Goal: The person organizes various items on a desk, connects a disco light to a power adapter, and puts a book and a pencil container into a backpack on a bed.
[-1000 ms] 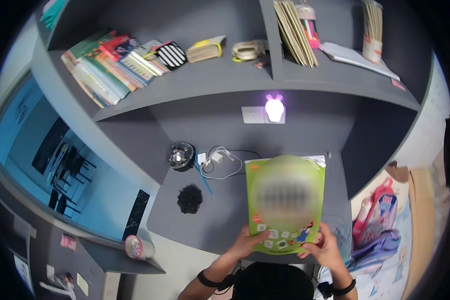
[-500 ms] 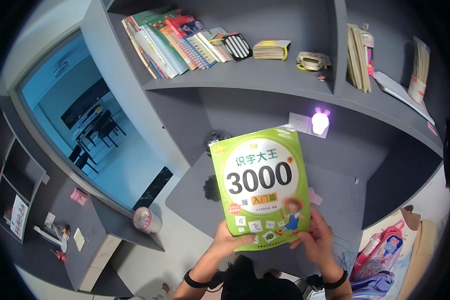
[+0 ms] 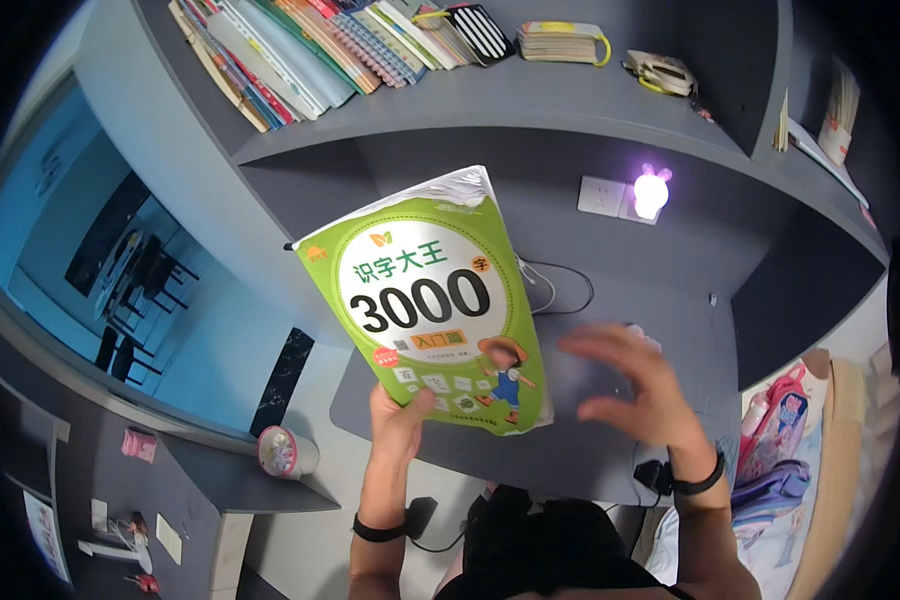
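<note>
A green-covered children's book with a white circle and a cartoon child on its front is held up over the grey desk, tilted to the left. My left hand grips its lower left corner, thumb on the cover and fingers hidden behind. The upper page edges look worn and curled. To the right of the book, apart from it, my right hand is raised with fingers spread and nothing in it; its fingertips are blurred.
Above the grey desk runs a shelf with leaning books. A glowing rabbit-shaped night light is plugged into the wall. At left stands a waste bin; at right lie a pink backpack and a purple bag.
My right hand has let go of the book and moved off to the right. The book has shifted left and up in my left hand, and the view has moved too.
</note>
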Demonstrator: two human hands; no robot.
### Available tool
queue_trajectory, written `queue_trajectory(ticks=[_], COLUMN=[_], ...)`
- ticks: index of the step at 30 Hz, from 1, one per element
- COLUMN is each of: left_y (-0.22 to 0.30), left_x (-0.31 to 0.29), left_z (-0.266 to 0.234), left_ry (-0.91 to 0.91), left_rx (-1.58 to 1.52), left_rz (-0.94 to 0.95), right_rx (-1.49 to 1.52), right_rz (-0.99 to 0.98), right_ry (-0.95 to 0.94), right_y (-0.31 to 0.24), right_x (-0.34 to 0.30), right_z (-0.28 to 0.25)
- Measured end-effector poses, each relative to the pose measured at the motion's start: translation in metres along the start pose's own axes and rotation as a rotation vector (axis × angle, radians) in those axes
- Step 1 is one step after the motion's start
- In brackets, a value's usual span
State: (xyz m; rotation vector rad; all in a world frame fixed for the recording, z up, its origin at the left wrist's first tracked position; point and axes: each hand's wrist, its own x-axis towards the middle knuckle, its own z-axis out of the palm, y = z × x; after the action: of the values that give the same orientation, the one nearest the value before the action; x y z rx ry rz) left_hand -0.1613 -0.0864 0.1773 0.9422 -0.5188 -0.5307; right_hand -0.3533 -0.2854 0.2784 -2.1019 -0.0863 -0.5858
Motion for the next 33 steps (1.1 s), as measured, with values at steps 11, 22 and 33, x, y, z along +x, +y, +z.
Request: queue_trajectory(ticks=[11,22,33], left_y=[0.012,0.024,0.05], left_x=[-0.04,-0.101,-0.077], left_z=[-0.037,-0.016,0.036], left_ry=[-0.129,-0.228,-0.357], left_rx=[0.187,0.398,0.57], left_rz=[-0.097,-0.099,-0.177], right_rx=[0.096,0.815,0.933], right_rz=[-0.179,0.067,0.192], right_ry=[0.191,0.174,0.237], right_y=[-0.027,-0.026,-0.015], right_x=[0.057,0.017,0.021], right_z=[0.022,0.039,-0.005])
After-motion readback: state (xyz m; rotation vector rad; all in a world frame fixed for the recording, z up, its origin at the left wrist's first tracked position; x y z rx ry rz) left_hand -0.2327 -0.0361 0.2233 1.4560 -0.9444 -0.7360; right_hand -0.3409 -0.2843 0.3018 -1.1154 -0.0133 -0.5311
